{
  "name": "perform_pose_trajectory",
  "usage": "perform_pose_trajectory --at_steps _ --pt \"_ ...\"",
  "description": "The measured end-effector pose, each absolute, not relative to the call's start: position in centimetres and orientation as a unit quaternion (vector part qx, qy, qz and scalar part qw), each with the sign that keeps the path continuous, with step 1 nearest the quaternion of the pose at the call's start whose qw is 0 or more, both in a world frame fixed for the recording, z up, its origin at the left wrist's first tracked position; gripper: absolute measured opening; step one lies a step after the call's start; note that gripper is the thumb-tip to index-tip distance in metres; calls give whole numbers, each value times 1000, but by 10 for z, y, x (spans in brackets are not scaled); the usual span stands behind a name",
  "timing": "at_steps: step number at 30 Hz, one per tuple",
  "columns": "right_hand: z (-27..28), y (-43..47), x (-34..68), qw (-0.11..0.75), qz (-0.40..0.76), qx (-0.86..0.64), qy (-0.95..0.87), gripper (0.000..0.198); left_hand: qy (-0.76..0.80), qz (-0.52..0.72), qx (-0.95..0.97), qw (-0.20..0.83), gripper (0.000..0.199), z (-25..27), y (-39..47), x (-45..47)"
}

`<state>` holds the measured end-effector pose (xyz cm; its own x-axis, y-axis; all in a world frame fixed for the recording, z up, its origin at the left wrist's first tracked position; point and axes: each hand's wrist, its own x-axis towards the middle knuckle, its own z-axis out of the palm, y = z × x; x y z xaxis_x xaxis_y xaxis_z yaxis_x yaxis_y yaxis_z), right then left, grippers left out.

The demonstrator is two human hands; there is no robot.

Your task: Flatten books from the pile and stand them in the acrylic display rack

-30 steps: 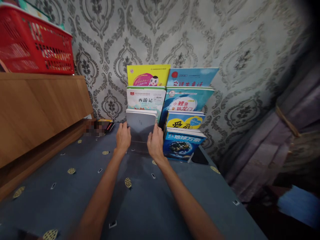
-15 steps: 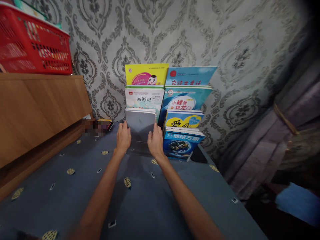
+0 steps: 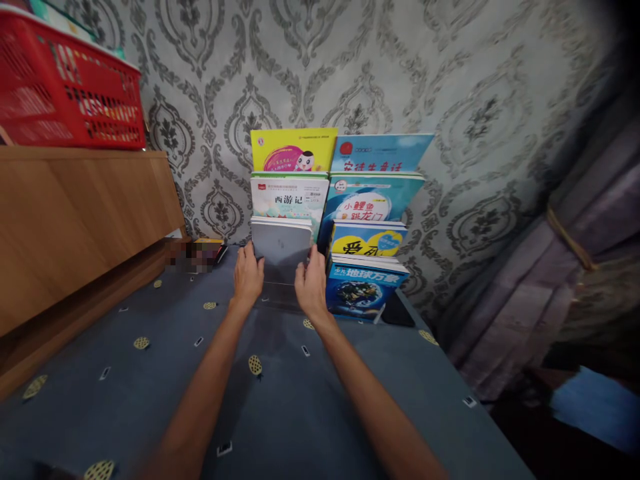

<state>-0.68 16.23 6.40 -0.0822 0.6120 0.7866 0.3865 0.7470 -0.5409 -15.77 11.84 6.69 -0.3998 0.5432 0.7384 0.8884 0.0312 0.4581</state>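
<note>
My left hand [image 3: 247, 279] and my right hand [image 3: 312, 285] are on either side of a grey-covered book [image 3: 281, 245], fingers closed at its left and right edges. It stands upright with other thin books right behind it. Below it a thin straight edge shows, perhaps of a clear stand. Behind rise a white-covered book [image 3: 289, 199] and a yellow book [image 3: 295, 143]. In the column on the right stand a blue book with a globe [image 3: 357, 293], a blue-and-yellow book [image 3: 367, 239], a teal book [image 3: 375, 195] and a light blue book [image 3: 383, 148].
The grey-blue cloth [image 3: 280, 413] has a pineapple pattern. On the left a red basket [image 3: 75, 83] stands on a wooden cabinet [image 3: 90, 220]. A few flat items [image 3: 203, 252] lie by the cabinet. A dark flat object [image 3: 399, 311] lies beside the globe book. A curtain [image 3: 540, 293] hangs on the right.
</note>
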Motion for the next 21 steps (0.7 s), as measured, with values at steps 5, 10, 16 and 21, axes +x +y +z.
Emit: perform_pose_trajectory --at_steps 5,10,16,21 --pt "74 136 -9 631 40 -312 -709 51 -695 -468 -514 184 39 68 117 -158" --pt "74 119 -15 587 82 -243 -768 33 -709 -458 -514 151 35 74 111 -156" --pt "64 119 -23 529 126 -212 -812 37 -720 -453 -500 162 37 83 105 -153" --pt "59 121 -24 516 126 -212 -820 35 -730 -436 -505 150 40 88 104 -153"
